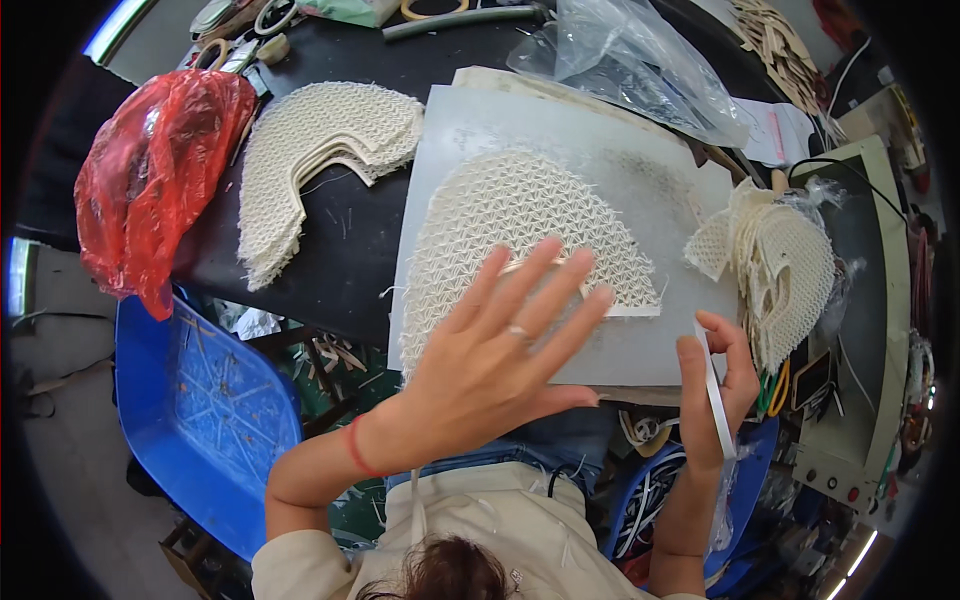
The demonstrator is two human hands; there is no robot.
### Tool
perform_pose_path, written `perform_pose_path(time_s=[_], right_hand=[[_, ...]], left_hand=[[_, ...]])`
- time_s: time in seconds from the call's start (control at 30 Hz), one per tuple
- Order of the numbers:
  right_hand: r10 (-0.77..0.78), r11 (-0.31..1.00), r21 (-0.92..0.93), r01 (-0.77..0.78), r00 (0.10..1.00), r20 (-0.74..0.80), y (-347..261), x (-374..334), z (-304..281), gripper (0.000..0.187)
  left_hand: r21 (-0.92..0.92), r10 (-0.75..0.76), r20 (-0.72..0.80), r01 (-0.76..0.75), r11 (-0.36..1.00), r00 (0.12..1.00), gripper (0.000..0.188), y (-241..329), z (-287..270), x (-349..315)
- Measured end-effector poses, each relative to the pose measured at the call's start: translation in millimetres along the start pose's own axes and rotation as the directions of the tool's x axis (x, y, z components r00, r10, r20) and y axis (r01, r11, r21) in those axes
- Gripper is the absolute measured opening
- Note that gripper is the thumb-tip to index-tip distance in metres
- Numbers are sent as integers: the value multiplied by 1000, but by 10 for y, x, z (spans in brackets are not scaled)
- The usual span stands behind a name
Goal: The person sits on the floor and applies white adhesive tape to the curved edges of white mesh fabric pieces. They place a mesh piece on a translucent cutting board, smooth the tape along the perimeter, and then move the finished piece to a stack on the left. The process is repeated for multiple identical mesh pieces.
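My left hand (490,340) lies with fingers spread over a cream, open-weave curved piece (520,195), palm down across its inner edge. That piece has frayed outer edges and rests flat on a pale grey board (450,120). A smooth white band (636,311) shows along its lower right edge; what is under my palm is hidden. At the board's right front corner, my right hand (722,385) pinches a narrow white strip (714,395) between thumb and fingers. The strip hangs down past my wrist.
A stack of similar woven pieces (330,125) sits left of the board, another bundle (790,270) right. Farther left is a red plastic bag (160,170); clear plastic (630,70) covers the back. Blue tubs (210,400) stand below table height, one holding strips (645,505).
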State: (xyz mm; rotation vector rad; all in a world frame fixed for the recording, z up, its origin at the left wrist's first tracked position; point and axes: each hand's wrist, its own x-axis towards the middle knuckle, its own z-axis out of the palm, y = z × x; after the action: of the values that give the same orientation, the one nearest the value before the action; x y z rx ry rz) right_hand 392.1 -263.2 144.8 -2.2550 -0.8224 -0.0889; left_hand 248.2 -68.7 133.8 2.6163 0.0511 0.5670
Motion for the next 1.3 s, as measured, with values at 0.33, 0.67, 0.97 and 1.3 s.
perform_pose_path(time_s=[0.33, 0.67, 0.97, 1.3], right_hand=[[-97, 989, 120, 81, 986, 138, -297, 93, 203, 25], [-215, 902, 409, -140, 677, 704, -822, 286, 694, 25], [-209, 925, 358, -125, 619, 757, -878, 298, 863, 19], [-101, 953, 256, -159, 631, 769, -685, 593, 619, 16]], left_hand=[[231, -215, 106, 186, 955, 971, 76, -125, -90, -959], [171, -141, -56, 148, 974, 988, 60, -197, -43, -1115], [126, -118, -58, 125, 984, 991, 58, -222, 23, -1168], [209, -82, 49, 70, 975, 995, 67, -158, 71, -1081]])
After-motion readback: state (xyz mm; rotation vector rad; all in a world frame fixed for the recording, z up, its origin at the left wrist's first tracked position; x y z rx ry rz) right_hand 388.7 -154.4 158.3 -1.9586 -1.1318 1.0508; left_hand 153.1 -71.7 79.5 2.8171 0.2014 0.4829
